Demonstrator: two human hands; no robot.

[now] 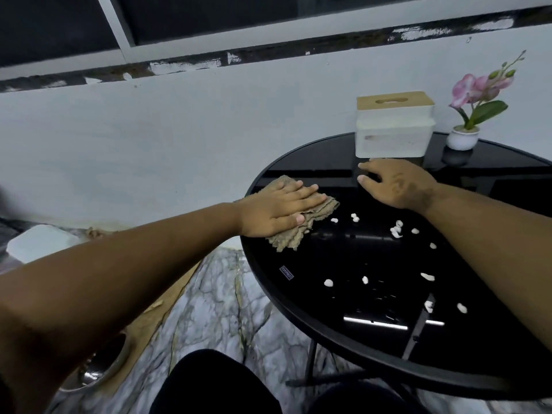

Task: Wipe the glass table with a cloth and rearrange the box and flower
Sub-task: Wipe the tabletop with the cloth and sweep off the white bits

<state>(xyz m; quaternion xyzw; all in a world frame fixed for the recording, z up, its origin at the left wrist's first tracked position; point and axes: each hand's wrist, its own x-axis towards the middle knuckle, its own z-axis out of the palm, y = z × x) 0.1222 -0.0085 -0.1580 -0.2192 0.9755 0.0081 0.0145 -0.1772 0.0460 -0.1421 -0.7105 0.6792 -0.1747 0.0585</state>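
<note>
A round black glass table (343,300) fills the right of the view. My left hand (277,209) lies flat, fingers together, pressing a tan cloth (298,231) onto the table's left edge. My right hand (394,182) rests on the glass with fingers spread, empty, just in front of the white box (394,135) with a wooden lid. To the right of the box stands a pink flower (478,91) in a small white pot (462,138). Several white blobs (397,231) dot the glass.
A pale wall rises right behind the table, with a dark window above. Marble floor shows at the left and below, with a metal bowl (101,366) and a white container (38,242) on it. My dark-clothed knees are at the bottom.
</note>
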